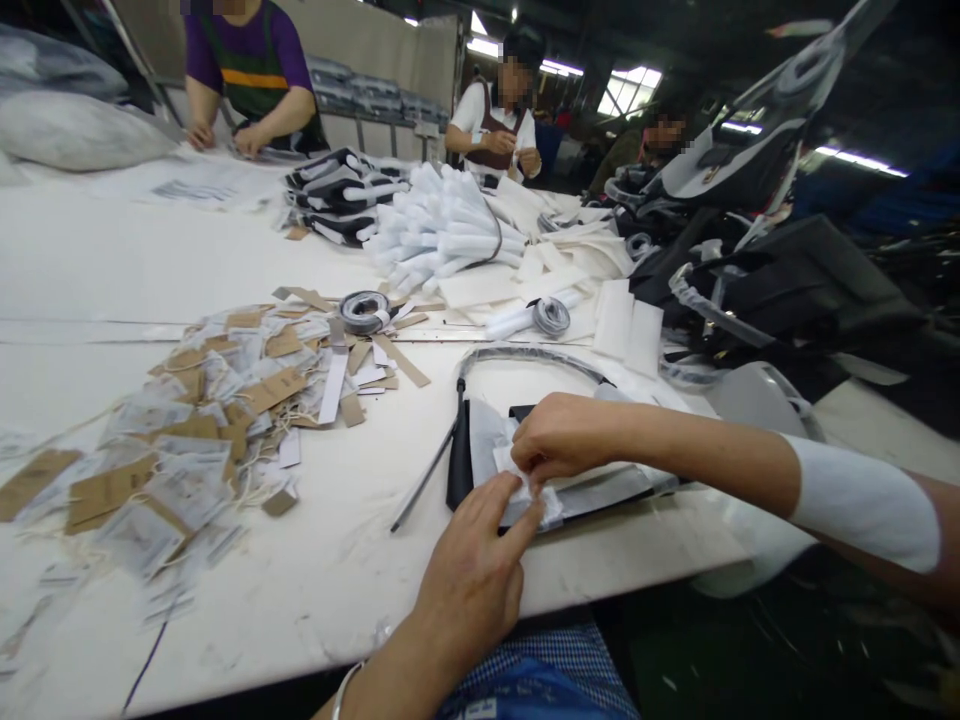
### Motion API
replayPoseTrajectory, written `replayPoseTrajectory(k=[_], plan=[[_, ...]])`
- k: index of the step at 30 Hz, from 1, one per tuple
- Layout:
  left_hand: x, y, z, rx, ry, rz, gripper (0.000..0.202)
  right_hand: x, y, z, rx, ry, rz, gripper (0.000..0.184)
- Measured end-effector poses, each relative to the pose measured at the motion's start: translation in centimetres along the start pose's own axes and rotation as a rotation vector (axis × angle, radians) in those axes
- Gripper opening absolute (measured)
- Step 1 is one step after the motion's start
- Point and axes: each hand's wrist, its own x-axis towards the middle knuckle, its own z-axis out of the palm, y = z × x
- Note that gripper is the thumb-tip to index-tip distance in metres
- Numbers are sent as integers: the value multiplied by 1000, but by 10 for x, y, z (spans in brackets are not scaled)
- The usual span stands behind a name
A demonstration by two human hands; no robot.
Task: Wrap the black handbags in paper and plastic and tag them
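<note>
A flat dark bag in a clear plastic wrapper lies near the table's front edge, with a grey strap curving behind it. My right hand reaches in from the right and pinches a small white slip on the wrapper. From below, my left hand comes up with its fingers pressing the wrapper's near corner beside that slip. Both hands touch at the same spot.
A heap of brown tags and small clear packets covers the table's left. Tape rolls, rolled white pieces, white cards and folded dark bags lie further back. Black bags pile at right. Three people work at the far side.
</note>
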Motion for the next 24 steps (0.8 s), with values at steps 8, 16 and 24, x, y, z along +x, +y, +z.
replayPoseTrajectory(k=[8,16,24], plan=[[-3,-5,4,65,7,125,65,25,-3,-7,-161,-112,63,6],[-4,-4,5,61,13,128,64,38,-1,-15,-183,-106,3,14],[-8,-1,1,62,-30,127,64,47,18,-14,-119,-86,26,45]])
